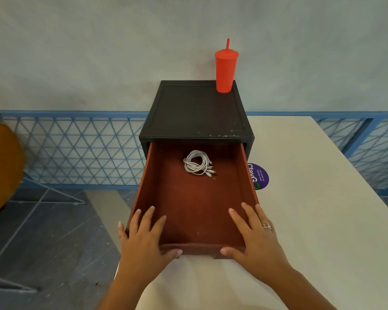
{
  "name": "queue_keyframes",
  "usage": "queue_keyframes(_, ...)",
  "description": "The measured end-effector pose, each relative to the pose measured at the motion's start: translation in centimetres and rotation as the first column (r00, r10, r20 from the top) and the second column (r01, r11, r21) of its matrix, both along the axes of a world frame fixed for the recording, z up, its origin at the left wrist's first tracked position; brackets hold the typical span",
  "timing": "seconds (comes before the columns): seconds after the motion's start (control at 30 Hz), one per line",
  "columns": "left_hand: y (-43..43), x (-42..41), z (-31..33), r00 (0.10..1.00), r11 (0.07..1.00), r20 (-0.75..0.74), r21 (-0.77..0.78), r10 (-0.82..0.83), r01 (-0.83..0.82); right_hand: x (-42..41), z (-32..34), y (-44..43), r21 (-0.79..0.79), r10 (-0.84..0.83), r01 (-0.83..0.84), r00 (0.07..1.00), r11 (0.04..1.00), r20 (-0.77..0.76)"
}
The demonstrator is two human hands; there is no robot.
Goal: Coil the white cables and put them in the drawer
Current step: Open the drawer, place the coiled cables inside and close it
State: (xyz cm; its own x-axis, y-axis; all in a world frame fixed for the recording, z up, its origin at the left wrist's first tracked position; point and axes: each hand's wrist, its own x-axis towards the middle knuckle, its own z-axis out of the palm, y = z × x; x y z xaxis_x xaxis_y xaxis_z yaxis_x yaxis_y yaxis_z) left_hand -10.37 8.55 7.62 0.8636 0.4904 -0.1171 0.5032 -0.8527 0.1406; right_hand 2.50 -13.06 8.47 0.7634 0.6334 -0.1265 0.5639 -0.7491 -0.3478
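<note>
A coiled bundle of white cables lies on the floor of the red-brown drawer, toward its back. The drawer is pulled far out of a black cabinet that stands on a white table. My left hand grips the drawer's front left corner, fingers over the rim and thumb on the front face. My right hand, with a ring, grips the front right corner the same way.
A red tumbler with a straw stands on the cabinet's back right corner. A purple round sticker lies on the table beside the drawer. Blue lattice railing runs behind; an orange chair sits far left.
</note>
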Motion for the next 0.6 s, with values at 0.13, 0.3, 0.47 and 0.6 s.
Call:
queue_keyframes(0.13, -0.4, -0.1, -0.2, 0.991, 0.993, 0.071, -0.047, 0.110, -0.107, -0.3, 0.1, 0.4, -0.073, -0.075, 0.074, 0.997, 0.995, -0.011)
queue_keyframes(0.3, -0.3, 1.3, 0.8, 0.970, 0.962, -0.018, -0.120, 0.243, -0.243, 0.3, 0.0, 1.1, -0.048, -0.159, 0.156, 0.986, 0.987, -0.055)
queue_keyframes(0.47, 0.7, 2.6, 0.6, 0.971, 0.966, -0.010, -0.096, 0.240, -0.239, 1.5, -0.1, 1.9, -0.041, -0.182, 0.180, 0.981, 0.983, -0.060)
queue_keyframes(0.6, 1.6, 4.3, 0.8, 0.973, 0.968, -0.020, -0.092, 0.232, -0.232, 3.1, -0.1, 2.7, -0.037, -0.198, 0.196, 0.979, 0.980, -0.047)
